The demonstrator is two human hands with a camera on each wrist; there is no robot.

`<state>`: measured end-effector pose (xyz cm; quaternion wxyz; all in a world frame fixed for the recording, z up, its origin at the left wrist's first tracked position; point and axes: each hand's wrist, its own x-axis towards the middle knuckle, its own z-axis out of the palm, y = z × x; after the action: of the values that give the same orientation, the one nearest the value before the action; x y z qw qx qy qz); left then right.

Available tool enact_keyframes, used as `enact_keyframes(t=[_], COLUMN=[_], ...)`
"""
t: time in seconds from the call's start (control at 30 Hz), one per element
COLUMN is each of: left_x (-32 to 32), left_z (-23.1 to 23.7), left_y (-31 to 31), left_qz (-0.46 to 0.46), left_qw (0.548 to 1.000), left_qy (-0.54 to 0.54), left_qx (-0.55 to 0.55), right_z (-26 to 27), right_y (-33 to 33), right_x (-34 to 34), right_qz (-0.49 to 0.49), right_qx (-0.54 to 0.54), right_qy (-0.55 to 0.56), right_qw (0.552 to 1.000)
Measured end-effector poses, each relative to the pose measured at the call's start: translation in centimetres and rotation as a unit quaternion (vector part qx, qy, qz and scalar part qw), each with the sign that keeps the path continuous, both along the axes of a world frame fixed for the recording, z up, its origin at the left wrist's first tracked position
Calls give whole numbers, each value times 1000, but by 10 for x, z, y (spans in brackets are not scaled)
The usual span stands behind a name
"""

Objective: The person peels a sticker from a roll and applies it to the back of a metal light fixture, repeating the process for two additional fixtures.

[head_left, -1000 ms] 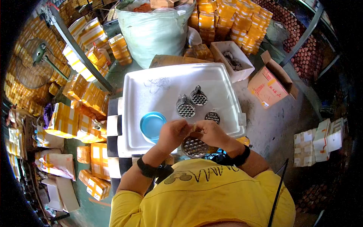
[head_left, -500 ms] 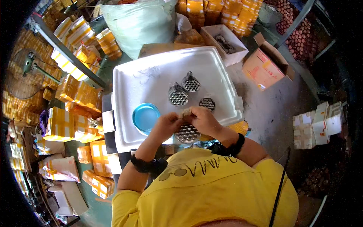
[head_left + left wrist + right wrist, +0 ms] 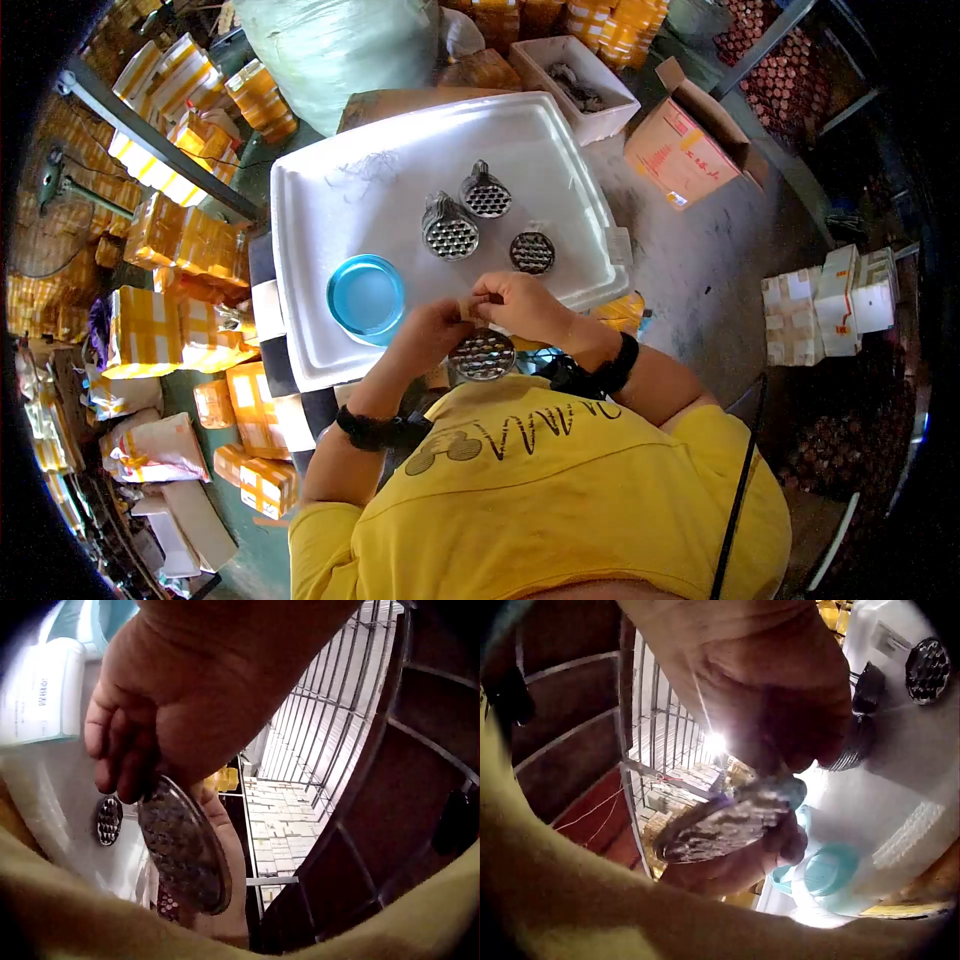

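Observation:
In the head view, the left hand (image 3: 428, 335) and right hand (image 3: 528, 306) meet above the tray's front edge, fingers curled and pinching at the top of a round metallic bundle (image 3: 482, 356). Its studded face hangs below them near the yellow shirt. The left wrist view shows the left hand (image 3: 176, 690) with curled fingers at the rim of the bundle (image 3: 184, 844). In the right wrist view, the right hand (image 3: 772, 682) covers the bundle's top end; the studded face (image 3: 724, 829) is blurred. Exactly what the fingertips pinch is partly hidden.
On the white tray (image 3: 310, 330) lie a light blue round dish (image 3: 366, 299) and similar bundles (image 3: 450, 238), (image 3: 487, 196) and another bundle (image 3: 532, 253). An open carton (image 3: 685, 150) and a white foam box (image 3: 590, 125) stand beyond it. Taped boxes (image 3: 150, 332) are stacked at left.
The head view has shifted, so the tray and its contents appear farther up and left. Both hands remain together at the bundle's top, with small changes in finger position.

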<state>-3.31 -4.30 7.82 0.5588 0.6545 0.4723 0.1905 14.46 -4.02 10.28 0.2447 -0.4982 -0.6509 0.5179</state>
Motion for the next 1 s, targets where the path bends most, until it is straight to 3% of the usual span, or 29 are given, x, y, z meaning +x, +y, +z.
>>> enact_keyframes(t=[0.1,0.17,0.33,0.43,0.47,0.53,0.63,0.7,0.77,0.87,1.0], left_x=[-6,-6,3,7,8,4,-7,-19,-29,-34,-39], left_z=[-22,-33,-7,-1,2,5,10,7,10,16,19], left_y=[-3,-8,-11,-5,-3,-2,-1,3,5,5,1], left_qz=[-30,-34,-67,-55,-50,-23,48,71,81,102,131], left_qw=[999,999,984,971,966,983,998,995,993,992,988], left_qy=[36,19,140,196,220,150,-28,-64,-76,-74,-78], left_qx=[-12,-20,85,123,127,102,41,22,34,-6,2], right_z=[-33,-40,-43,-54,-55,-47,-21,-18,-31,-56,-61], right_y=[-5,-12,-16,-14,-13,-8,1,14,28,51,53], right_x=[7,10,13,10,13,19,38,59,76,91,98], right_qz=[47,45,35,-36,-33,-26,-82,-117,-148,-132,-218], right_qx=[74,27,-2,-32,-47,-78,131,144,129,184,163], right_qy=[-40,0,-12,175,160,131,-76,-188,-173,-259,-207], right_qw=[995,999,999,983,985,988,985,964,965,939,940])
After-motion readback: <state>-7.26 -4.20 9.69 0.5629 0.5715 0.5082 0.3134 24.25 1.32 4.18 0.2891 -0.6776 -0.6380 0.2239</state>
